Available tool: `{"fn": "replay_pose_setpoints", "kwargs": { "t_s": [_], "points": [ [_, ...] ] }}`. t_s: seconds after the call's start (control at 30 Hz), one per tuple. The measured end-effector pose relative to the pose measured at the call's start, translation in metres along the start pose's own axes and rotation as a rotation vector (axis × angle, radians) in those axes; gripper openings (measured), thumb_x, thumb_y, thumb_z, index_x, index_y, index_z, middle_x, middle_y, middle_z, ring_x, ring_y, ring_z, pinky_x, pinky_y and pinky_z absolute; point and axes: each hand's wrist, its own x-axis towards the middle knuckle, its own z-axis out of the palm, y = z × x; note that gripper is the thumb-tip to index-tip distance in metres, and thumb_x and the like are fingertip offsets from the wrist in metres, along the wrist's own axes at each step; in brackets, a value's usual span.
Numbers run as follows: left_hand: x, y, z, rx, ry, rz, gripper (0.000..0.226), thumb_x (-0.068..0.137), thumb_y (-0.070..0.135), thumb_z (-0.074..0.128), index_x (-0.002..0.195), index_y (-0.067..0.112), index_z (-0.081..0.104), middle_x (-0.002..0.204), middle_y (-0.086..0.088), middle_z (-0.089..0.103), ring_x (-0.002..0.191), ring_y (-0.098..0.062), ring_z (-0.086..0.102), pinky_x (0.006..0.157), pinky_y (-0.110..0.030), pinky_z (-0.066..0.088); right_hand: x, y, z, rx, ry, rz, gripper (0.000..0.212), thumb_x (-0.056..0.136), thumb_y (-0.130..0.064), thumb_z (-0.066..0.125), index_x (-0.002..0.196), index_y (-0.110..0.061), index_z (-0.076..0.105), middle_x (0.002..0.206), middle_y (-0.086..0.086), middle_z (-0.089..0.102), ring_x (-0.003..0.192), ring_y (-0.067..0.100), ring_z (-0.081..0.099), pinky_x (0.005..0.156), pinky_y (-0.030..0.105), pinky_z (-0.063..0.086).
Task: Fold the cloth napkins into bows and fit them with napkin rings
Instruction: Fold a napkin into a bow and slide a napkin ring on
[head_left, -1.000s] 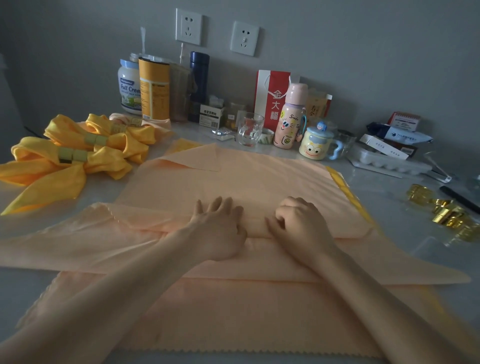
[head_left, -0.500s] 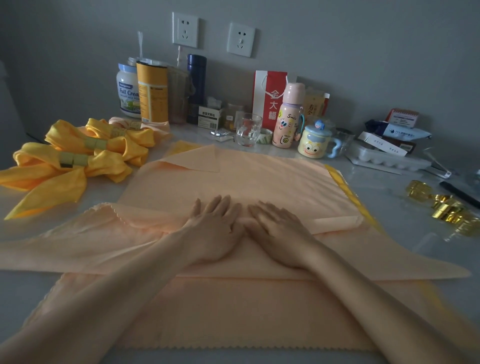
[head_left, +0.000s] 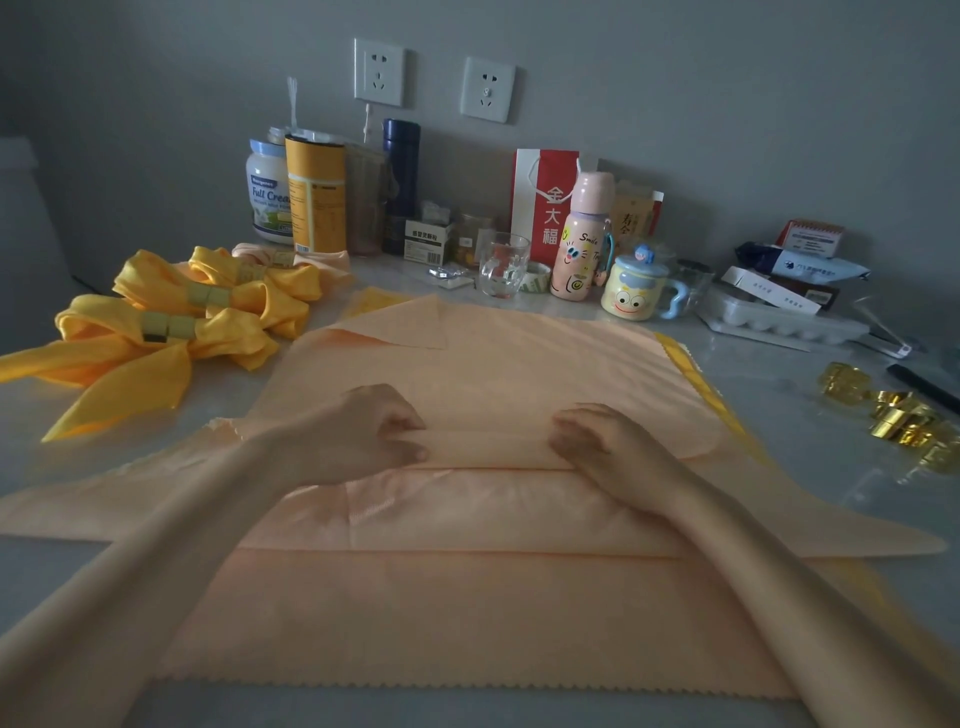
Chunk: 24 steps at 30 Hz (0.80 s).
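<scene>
A peach cloth napkin (head_left: 488, 514) lies folded into a long band across the table, on top of a flat stack of peach and yellow napkins (head_left: 467, 623). My left hand (head_left: 371, 434) pinches the band's upper folded edge near the middle. My right hand (head_left: 605, 441) grips the same fold a little to the right. Several finished yellow bows (head_left: 171, 332) with pale rings around their middles lie at the left. A pile of gold napkin rings (head_left: 898, 415) sits at the right.
Jars, a dark flask (head_left: 401, 182), a glass mug (head_left: 503, 265), a pink bottle (head_left: 579, 239), a cartoon cup (head_left: 634, 291) and a red bag line the back wall. An ice tray (head_left: 779, 325) and boxes sit back right. A black pen (head_left: 922, 387) lies near the rings.
Both hands lay flat together on the band half a second ago. Now they have moved apart, curled, and taken hold of its upper fold.
</scene>
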Motion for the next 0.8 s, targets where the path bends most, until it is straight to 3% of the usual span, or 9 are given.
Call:
{"fn": "replay_pose_setpoints", "kwargs": {
  "t_s": [0.07, 0.1, 0.27, 0.47, 0.57, 0.67, 0.8],
  "points": [
    [0.000, -0.008, -0.007, 0.025, 0.004, -0.036, 0.034, 0.086, 0.040, 0.064, 0.112, 0.019, 0.065, 0.103, 0.009, 0.053, 0.094, -0.006, 0.048, 0.077, -0.014, 0.035, -0.002, -0.005, -0.005, 0.098, -0.007, -0.039, 0.029, 0.091, -0.022, 0.060, 0.117, -0.011, 0.064, 0.120, 0.000, 0.058, 0.110, 0.007, 0.051, 0.091, 0.001, 0.031],
    [0.000, -0.012, -0.010, 0.015, 0.003, -0.050, 0.031, 0.086, 0.037, 0.064, 0.112, 0.021, 0.065, 0.098, 0.014, 0.052, 0.089, -0.001, 0.048, 0.074, -0.009, 0.035, -0.003, -0.007, -0.008, 0.107, -0.025, -0.056, 0.024, 0.089, -0.016, 0.061, 0.112, -0.011, 0.066, 0.115, -0.001, 0.059, 0.105, 0.006, 0.052, 0.086, -0.003, 0.030],
    [0.000, -0.020, -0.018, -0.015, -0.028, -0.057, 0.026, 0.082, 0.029, 0.069, 0.107, 0.022, 0.065, 0.091, 0.019, 0.052, 0.083, 0.004, 0.048, 0.068, -0.002, 0.037, -0.007, -0.004, -0.023, 0.095, -0.089, -0.064, 0.027, 0.085, -0.009, 0.065, 0.111, -0.015, 0.067, 0.109, -0.003, 0.062, 0.104, 0.007, 0.056, 0.086, 0.004, 0.038],
    [0.000, -0.020, -0.014, 0.027, -0.024, -0.041, 0.023, 0.078, 0.024, 0.072, 0.097, 0.029, 0.059, 0.097, 0.011, 0.056, 0.089, -0.006, 0.051, 0.081, -0.019, 0.042, -0.010, -0.006, -0.025, 0.101, -0.060, -0.071, 0.025, 0.082, -0.007, 0.067, 0.105, -0.017, 0.068, 0.104, -0.007, 0.064, 0.098, 0.005, 0.058, 0.082, 0.005, 0.041],
    [0.001, -0.018, -0.010, 0.094, 0.114, -0.050, 0.018, 0.078, 0.022, 0.068, 0.096, 0.023, 0.066, 0.097, 0.005, 0.062, 0.090, -0.012, 0.054, 0.082, -0.025, 0.043, -0.010, -0.009, -0.023, 0.106, -0.026, -0.081, 0.020, 0.082, -0.007, 0.066, 0.099, -0.018, 0.069, 0.099, -0.008, 0.065, 0.093, 0.004, 0.060, 0.081, 0.012, 0.045],
    [0.000, -0.013, -0.003, 0.113, 0.249, -0.023, 0.013, 0.079, 0.014, 0.063, 0.091, 0.012, 0.067, 0.091, 0.000, 0.063, 0.087, -0.018, 0.054, 0.074, -0.027, 0.041, -0.009, -0.008, -0.017, 0.098, 0.040, -0.094, 0.017, 0.083, -0.005, 0.063, 0.096, -0.016, 0.068, 0.096, -0.007, 0.065, 0.089, 0.005, 0.059, 0.076, 0.006, 0.041],
    [0.004, -0.014, 0.003, 0.083, 0.365, -0.014, 0.016, 0.081, 0.008, 0.060, 0.096, 0.014, 0.064, 0.096, 0.003, 0.059, 0.091, -0.018, 0.055, 0.079, -0.030, 0.044, -0.008, -0.006, -0.010, 0.027, 0.161, -0.154, 0.013, 0.085, -0.006, 0.063, 0.095, -0.012, 0.067, 0.092, -0.005, 0.063, 0.088, 0.009, 0.056, 0.077, 0.007, 0.038]
  ]
}}
